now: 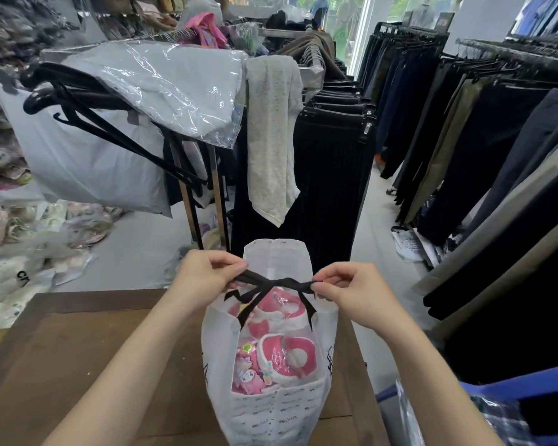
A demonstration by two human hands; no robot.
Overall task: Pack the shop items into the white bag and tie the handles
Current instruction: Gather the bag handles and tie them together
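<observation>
Between the fingertips of the two hands, in the head view, the black handles of the white bag are stretched level and crossed into a knot at the midpoint. The left hand pinches one end of the handles, thumb and curled fingers clamped together on the strap. The right hand pinches the other end the same way, its fingers curled and closed on it. From the knot the strap legs run down and apart to the bag's rim, just below both sets of fingers.

The bag stands upright on the wooden table, directly under the fingers, its mouth open toward the camera. Inside it, below the knot, lie the pink items, pink and white in clear wrapping, stacked one over another; what they are cannot be told.

Beyond the fingers a rack carries a grey garment in clear plastic, with black hangers to its left and a speckled pale cloth draped over the rail straight ahead of the knot. To the right of the right hand's fingers hang rows of dark trousers. Below and right of that hand are a blue plastic seat and, near it, a checked garment in plastic. Left of the left hand's fingers, clear-wrapped packets are piled on the floor.
</observation>
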